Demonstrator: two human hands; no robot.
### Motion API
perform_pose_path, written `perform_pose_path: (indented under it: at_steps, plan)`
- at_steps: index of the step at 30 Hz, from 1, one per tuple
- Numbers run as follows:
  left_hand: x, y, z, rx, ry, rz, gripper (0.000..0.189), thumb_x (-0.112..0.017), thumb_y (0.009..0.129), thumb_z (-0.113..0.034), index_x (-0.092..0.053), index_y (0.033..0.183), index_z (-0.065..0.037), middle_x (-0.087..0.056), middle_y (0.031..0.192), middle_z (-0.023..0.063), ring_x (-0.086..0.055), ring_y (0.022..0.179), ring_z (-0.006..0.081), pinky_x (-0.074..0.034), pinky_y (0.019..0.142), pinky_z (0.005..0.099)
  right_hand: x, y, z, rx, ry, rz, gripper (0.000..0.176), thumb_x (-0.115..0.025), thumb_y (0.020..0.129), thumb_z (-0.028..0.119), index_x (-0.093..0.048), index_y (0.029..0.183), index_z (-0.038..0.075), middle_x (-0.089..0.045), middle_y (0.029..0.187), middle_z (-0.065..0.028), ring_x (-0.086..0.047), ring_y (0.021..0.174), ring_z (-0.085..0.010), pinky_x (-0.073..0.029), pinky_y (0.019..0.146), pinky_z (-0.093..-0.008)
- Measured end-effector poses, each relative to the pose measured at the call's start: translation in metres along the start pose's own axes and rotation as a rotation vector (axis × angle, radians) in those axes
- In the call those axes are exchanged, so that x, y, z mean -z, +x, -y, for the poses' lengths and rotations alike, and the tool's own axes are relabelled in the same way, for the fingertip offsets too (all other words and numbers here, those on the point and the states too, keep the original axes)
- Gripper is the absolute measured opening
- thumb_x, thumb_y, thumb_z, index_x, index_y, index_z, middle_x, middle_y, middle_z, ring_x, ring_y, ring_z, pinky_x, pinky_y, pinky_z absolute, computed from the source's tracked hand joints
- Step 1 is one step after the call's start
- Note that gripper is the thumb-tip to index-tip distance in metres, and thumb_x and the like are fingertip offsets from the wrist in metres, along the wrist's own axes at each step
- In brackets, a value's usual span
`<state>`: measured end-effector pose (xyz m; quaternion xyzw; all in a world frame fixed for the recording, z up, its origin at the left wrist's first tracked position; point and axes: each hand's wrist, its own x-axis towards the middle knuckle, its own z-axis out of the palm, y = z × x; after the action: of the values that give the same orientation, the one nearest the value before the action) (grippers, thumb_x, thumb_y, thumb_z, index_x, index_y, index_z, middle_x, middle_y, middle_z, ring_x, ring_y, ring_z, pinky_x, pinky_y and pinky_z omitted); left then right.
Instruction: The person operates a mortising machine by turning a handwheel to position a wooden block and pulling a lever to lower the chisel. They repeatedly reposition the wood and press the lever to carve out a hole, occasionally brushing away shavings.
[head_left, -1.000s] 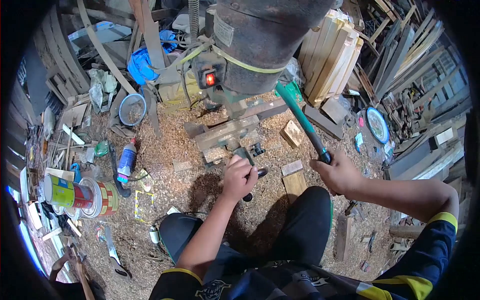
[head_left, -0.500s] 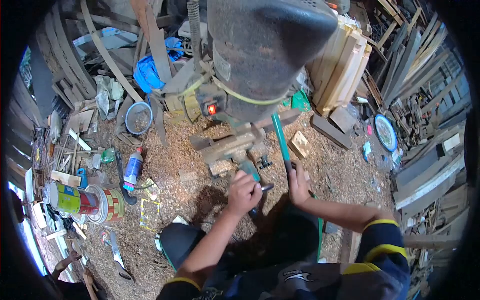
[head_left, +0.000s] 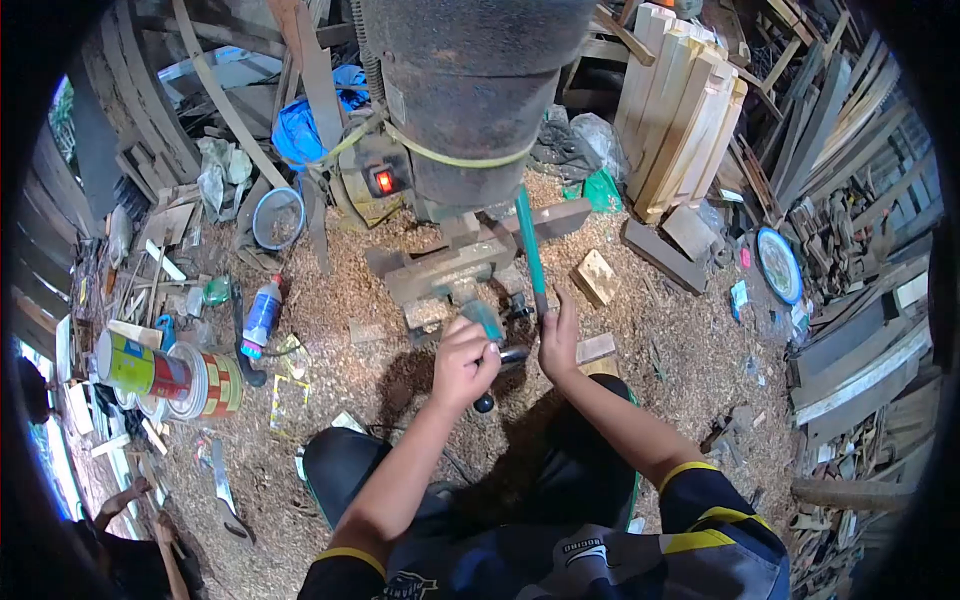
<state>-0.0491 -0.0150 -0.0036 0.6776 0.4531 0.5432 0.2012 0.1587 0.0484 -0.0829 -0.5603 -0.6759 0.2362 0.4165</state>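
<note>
The left hand [head_left: 462, 362] is clenched on the dark crank handle [head_left: 487, 402] at the 6 o'clock edge of the vise [head_left: 445, 270], while the right hand [head_left: 558, 342] seemingly wraps the low end of the green lever [head_left: 530, 250], with open sawdust floor [head_left: 680, 360] at its 3 o'clock.

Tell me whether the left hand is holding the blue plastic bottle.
No: the left hand grips a dark handle, while the bottle lies apart from it on the sawdust.

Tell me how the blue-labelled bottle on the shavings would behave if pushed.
The bottle lies on its side, so it would probably roll, though the loose shavings may damp that. It looks like thin plastic, so likely light.
</note>
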Motion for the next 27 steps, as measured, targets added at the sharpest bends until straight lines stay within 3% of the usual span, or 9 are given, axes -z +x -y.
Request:
perform_pose_path:
  at_steps: [4, 9, 14, 16, 17, 19, 20, 22, 27]
  plan:
    - [0.0, 0.002, -0.008, 0.003, 0.011, -0.034, 0.019, -0.067, 0.085, 0.001, -0.057, 0.069, 0.001, -0.057, 0.072, 0.0104, -0.054, 0.072, 0.0303, -0.045, 0.07, 0.0415, -0.004, -0.002, -0.006, 0.004, 0.015, -0.012, 0.057, -0.051, 0.108, 0.036, -0.041, 0.149, -0.002, -0.046, 0.149, -0.0301, -0.043, 0.14, -0.0477, -0.034, 0.118, -0.0508]
    - [-0.005, 0.0, -0.012, 0.014, 0.07, -0.069, 0.019, -0.067, 0.086, 0.0, -0.058, 0.07, 0.002, -0.057, 0.072, 0.0109, -0.053, 0.073, 0.0303, -0.044, 0.069, 0.0408, 0.007, -0.004, 0.001, -0.169, 0.145, 0.136, 0.056, -0.056, 0.106, 0.041, -0.05, 0.144, 0.001, -0.065, 0.129, -0.0293, -0.067, 0.115, -0.0417, -0.051, 0.099, -0.0459]
    - [-0.011, -0.008, -0.013, 0.057, 0.168, -0.111, 0.022, -0.067, 0.091, -0.007, -0.061, 0.073, 0.003, -0.058, 0.075, 0.0126, -0.055, 0.076, 0.0316, -0.045, 0.07, 0.0423, 0.087, -0.015, 0.088, -0.159, 0.085, 0.15, 0.068, -0.067, 0.101, 0.036, -0.042, 0.152, -0.002, -0.061, 0.139, -0.0279, -0.07, 0.106, -0.0346, -0.054, 0.088, -0.0418]
    - [-0.01, -0.009, -0.019, 0.068, 0.173, -0.104, 0.023, -0.066, 0.094, -0.01, -0.062, 0.074, 0.003, -0.058, 0.077, 0.0136, -0.056, 0.076, 0.0325, -0.046, 0.072, 0.043, 0.116, -0.019, 0.117, -0.015, 0.13, 0.096, 0.07, -0.065, 0.102, 0.024, -0.033, 0.159, -0.001, -0.054, 0.149, -0.0248, -0.049, 0.144, -0.0335, -0.036, 0.119, -0.042]
    - [-0.009, -0.009, -0.023, 0.108, 0.171, -0.097, 0.027, -0.064, 0.096, -0.011, -0.06, 0.074, 0.003, -0.057, 0.077, 0.0143, -0.056, 0.078, 0.0326, -0.045, 0.074, 0.0426, 0.126, -0.017, 0.124, -0.001, 0.129, 0.095, 0.07, -0.065, 0.102, 0.024, -0.033, 0.159, -0.001, -0.054, 0.149, -0.0248, -0.049, 0.144, -0.0335, -0.036, 0.119, -0.042]
    - [-0.01, -0.013, -0.026, 0.142, 0.159, -0.091, 0.033, -0.062, 0.101, -0.017, -0.059, 0.076, 0.004, -0.056, 0.079, 0.0161, -0.055, 0.08, 0.0346, -0.045, 0.077, 0.0434, 0.15, -0.008, 0.138, 0.384, -0.219, -0.053, 0.068, -0.062, 0.103, 0.025, -0.034, 0.16, 0.001, -0.048, 0.155, -0.0259, -0.068, 0.11, -0.028, -0.05, 0.1, -0.0359]
    - [-0.011, -0.015, -0.026, 0.135, 0.158, -0.097, 0.033, -0.062, 0.101, -0.017, -0.059, 0.076, 0.004, -0.056, 0.079, 0.0161, -0.055, 0.08, 0.0346, -0.045, 0.077, 0.0434, 0.163, 0.0, 0.149, 0.392, -0.22, -0.057, 0.068, -0.062, 0.103, 0.025, -0.034, 0.16, 0.001, -0.048, 0.155, -0.0259, -0.068, 0.11, -0.028, -0.05, 0.1, -0.0359]
    - [-0.012, -0.016, -0.025, 0.151, 0.223, -0.124, 0.032, -0.061, 0.103, -0.019, -0.06, 0.079, 0.003, -0.056, 0.08, 0.0166, -0.056, 0.082, 0.0358, -0.045, 0.078, 0.0444, 0.192, 0.02, 0.184, 0.418, 0.258, 0.084, 0.049, -0.054, 0.107, 0.02, -0.047, 0.152, 0.0, -0.061, 0.14, -0.0213, -0.067, 0.112, -0.0243, -0.048, 0.106, -0.0359]
    - [-0.016, -0.027, -0.024, 0.14, 0.313, -0.17, 0.03, -0.059, 0.106, -0.025, -0.071, 0.096, 0.0, -0.061, 0.091, 0.0199, -0.056, 0.089, 0.0389, -0.045, 0.084, 0.0452, 0.236, 0.066, 0.267, 0.411, 0.75, 0.177, 0.032, -0.044, 0.113, 0.025, -0.062, 0.122, 0.0, -0.071, 0.105, -0.0111, -0.067, 0.109, -0.0207, -0.049, 0.102, -0.0357]
